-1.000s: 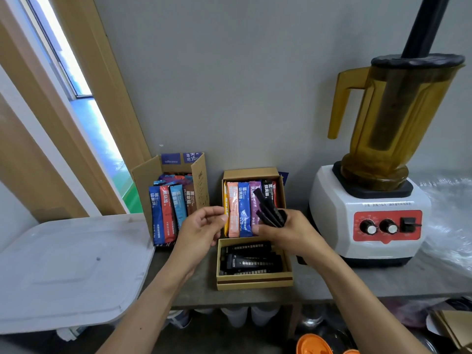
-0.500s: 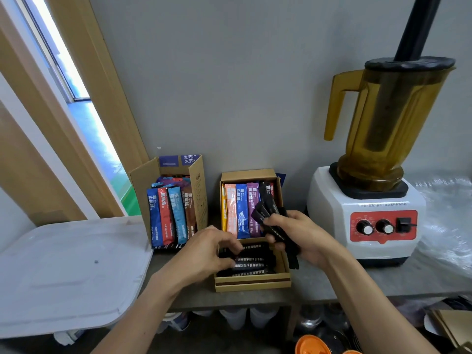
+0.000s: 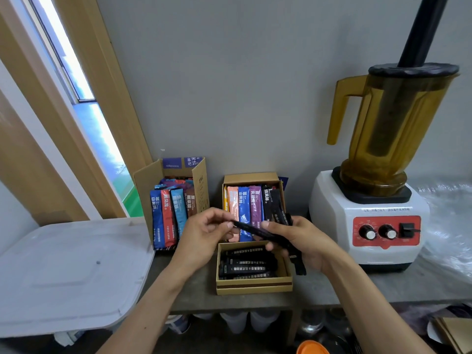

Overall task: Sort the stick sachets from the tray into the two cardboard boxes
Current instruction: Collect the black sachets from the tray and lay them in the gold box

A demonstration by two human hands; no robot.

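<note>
Pinches 1 black sachet in left grip; clasps black bundle in right grip, count partly hidden.

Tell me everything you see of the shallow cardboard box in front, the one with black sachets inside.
The shallow box is tan cardboard, open on top, with a dark brown stripe along its front wall. It sits flat on the grey counter. Black stick sachets with white print lie crosswise inside. The left hand and right hand hold a loose sachet above its back.
</note>
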